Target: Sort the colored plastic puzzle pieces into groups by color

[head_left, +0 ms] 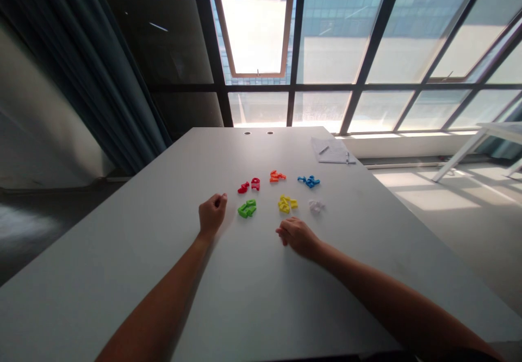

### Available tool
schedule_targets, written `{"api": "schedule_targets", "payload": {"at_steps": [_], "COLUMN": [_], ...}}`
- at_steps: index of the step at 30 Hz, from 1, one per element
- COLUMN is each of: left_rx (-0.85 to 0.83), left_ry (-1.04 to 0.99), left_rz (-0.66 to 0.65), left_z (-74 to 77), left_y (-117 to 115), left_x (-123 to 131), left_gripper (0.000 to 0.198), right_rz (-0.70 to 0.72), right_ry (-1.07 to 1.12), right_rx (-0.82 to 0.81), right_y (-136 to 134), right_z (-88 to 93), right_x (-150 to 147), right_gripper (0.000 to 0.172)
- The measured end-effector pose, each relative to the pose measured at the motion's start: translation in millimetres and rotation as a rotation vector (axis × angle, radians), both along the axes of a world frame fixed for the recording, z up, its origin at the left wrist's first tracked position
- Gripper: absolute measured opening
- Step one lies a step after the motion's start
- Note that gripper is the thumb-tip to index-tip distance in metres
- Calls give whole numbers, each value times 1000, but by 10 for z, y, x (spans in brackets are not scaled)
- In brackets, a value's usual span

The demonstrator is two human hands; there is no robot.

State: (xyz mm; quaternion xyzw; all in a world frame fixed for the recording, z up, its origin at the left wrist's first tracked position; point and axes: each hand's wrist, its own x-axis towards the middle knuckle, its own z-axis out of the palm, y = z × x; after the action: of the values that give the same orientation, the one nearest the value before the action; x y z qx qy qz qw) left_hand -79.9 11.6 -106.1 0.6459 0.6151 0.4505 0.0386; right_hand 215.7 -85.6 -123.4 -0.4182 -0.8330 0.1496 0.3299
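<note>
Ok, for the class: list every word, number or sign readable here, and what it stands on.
None can be read. The coloured plastic pieces may be letter or number shapes, but are too small and blurred to tell; any writing on the paper sheet is too small too.

Room to pass around the yellow plastic pieces [286, 204]

The white pieces [315, 205] sit just right of the yellow plastic pieces, and the green pieces [247, 208] sit to their left, with gaps a hand could go through. Behind them, the red pieces [248, 185], orange pieces [277, 176] and blue pieces [309, 181] stand in the way. The right hand [296, 237] is just below them, and the left hand [212, 214] is past the green pieces. There is wide room on the bench [253, 307] below them. Far behind them, papers [332, 150] lie by the bench's back edge.
</note>
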Motion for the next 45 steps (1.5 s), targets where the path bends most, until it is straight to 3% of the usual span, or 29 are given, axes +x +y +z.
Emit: {"api": "schedule_targets", "payload": {"at_steps": [6, 12, 16, 23, 34, 41, 45], "left_rx": [-5, -11, -12, -21, -43, -19, -16], "left_ry": [56, 39, 2, -57, -50, -18, -28], "left_rz": [-36, -85, -75, -23, -50, -122, -139], "left_z": [12, 1, 2, 5, 8, 6, 7], "left_y": [282, 74, 10, 36, -66, -101, -83], "left_x": [6, 45, 60, 35, 73, 108, 109], "left_gripper": [43, 45, 44, 44, 46, 45, 45], "right_rz": [20, -119, -199, -306, -208, -251, -309], "right_ry": [-72, -30, 38, 279, 356, 345, 375], "right_rx": [119, 45, -35, -166, -215, -268, -205], "right_y": [-7, -66, -88, -99, -96, -42, 99], "right_z": [-27, -45, -62, 17, -17, 27, 99], "right_x": [21, 74, 83, 84, 66, 99, 326], "right_gripper": [45, 59, 59, 52, 22, 39, 56]}}
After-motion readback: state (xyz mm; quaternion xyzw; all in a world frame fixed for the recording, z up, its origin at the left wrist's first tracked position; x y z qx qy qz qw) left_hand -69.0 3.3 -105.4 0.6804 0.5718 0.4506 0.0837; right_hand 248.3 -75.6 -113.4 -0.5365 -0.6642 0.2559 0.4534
